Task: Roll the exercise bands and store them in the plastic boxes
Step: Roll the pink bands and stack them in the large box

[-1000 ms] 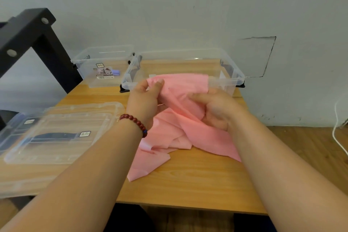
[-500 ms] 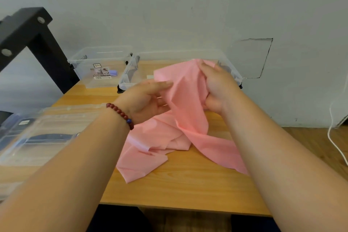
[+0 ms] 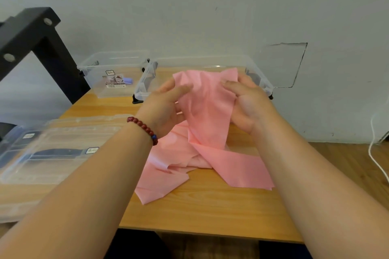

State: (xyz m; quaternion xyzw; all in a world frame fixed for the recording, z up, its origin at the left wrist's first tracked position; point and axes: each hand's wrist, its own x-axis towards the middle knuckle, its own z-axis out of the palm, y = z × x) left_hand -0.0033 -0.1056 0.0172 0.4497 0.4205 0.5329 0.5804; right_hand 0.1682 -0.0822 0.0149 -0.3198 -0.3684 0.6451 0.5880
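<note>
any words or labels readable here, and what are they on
No text here can be read.
sticker on the small clear box: logo, picture and barcode, too blurred to read.
white label on the clear lid: too small to read.
second label, further left: blurred, unreadable.

The pink band (image 3: 207,115) hides much of the large box (image 3: 145,88).

legible text: none | small clear plastic box (image 3: 92,70): sticker label (image 3: 114,80), print too blurred to read | box lid (image 3: 52,166): small tag (image 3: 92,150), unreadable
</note>
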